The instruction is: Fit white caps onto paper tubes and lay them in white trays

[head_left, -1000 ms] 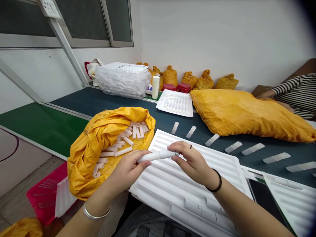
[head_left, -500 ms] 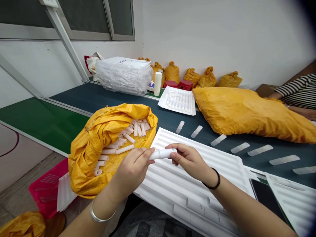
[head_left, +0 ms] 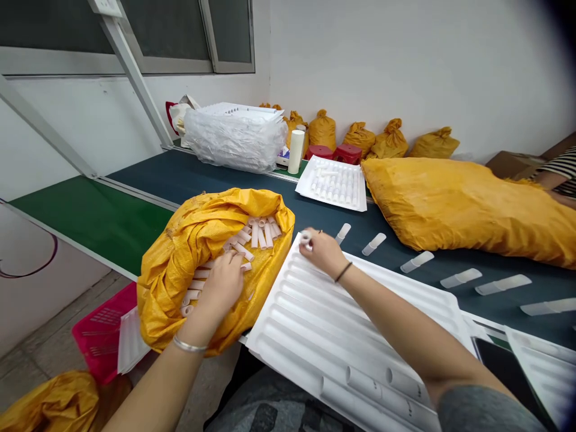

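Observation:
My left hand [head_left: 222, 279] reaches into the open yellow sack [head_left: 171, 240], its fingers among the short white tubes [head_left: 263, 233]; whether it grips one is hidden. Beyond the sack's right side, my right hand [head_left: 321, 249] is closed on a white tube [head_left: 306, 237], whose round end faces me, over the far left corner of the white ribbed tray [head_left: 315, 300]. Several larger white tubes [head_left: 360, 384] lie in the near grooves of that tray. A row of translucent tubes [head_left: 373, 243] stands or leans on the dark belt behind it.
A full yellow sack [head_left: 463, 204] lies on the belt at right. Farther back are a tray of tubes [head_left: 333, 183], a plastic-wrapped stack [head_left: 234, 141] and a white cylinder [head_left: 296, 152]. A pink basket [head_left: 96, 336] sits low left. Another person's arm [head_left: 551, 177] shows at far right.
My hands have parted. The left moved down into the sack's tubes; the right carried the white tube up to the tray's far corner. The view has shifted slightly.

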Available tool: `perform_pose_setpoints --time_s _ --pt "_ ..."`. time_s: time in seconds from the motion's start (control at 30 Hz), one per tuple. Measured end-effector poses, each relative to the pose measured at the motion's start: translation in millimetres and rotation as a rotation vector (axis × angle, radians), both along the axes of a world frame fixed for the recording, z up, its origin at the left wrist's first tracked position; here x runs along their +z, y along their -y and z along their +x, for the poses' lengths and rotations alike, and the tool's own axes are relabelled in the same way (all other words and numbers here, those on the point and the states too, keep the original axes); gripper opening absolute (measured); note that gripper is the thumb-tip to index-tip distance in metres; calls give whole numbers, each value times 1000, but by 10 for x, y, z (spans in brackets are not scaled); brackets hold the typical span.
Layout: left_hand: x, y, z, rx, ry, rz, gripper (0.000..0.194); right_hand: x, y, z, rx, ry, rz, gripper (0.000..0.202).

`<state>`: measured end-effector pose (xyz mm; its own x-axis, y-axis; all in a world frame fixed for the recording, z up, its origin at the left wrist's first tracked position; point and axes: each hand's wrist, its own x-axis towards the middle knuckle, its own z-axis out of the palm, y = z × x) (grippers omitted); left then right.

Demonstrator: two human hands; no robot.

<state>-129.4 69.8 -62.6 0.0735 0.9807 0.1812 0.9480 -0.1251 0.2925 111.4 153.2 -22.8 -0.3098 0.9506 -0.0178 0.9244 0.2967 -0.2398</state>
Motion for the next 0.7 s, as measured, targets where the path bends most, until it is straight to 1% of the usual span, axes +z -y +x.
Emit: perform_pose_setpoints --time_s 0.03,0.1,0.17,0.2,0.27,0.33,0.37,0.43,0.5,0.53,0.57,0.6,0.63,0.67,0.7 --pt "-72 -72 -76 29 -1 -37 31 -30 -191 -12 -53 4 -9 28" --pt "-213 -167 -183 34 11 -80 24 -84 -524 -17 -142 26 -64 30" --pt "-318 -203 -230 30 39 -106 19 -129 -755 -5 -196 55 -154 29" --pt "-347 -206 -237 21 61 -109 18 -142 -831 7 -212 70 -200 30" --pt "-351 -196 -228 -10 122 -89 19 -134 -912 41 -229 96 -276 29" --pt "-294 -174 -204 -53 205 -38 24 -65 -903 93 -236 117 -307 28" --pt "-250 -160 -187 -77 253 -7 26 -10 -856 124 -235 124 -302 28" --pt "-152 -124 -141 -122 349 52 27 120 -647 193 -215 130 -254 28" --pt "-55 -77 -77 -153 429 97 25 235 -260 265 -157 122 -200 26" --pt "-10 -51 -39 -161 482 118 24 273 -7 302 -91 113 -198 26" --pt "31 -25 3 -167 544 135 24 294 272 340 -16 105 -224 24" --pt "70 0 48 -172 607 146 23 297 561 379 111 90 -293 23" --pt "105 24 96 -176 669 152 22 281 842 419 339 89 -408 25" --pt "138 46 144 -181 724 147 22 247 1101 457 460 101 -464 26" --pt "169 66 192 -189 769 129 23 199 1326 489 498 133 -473 26"
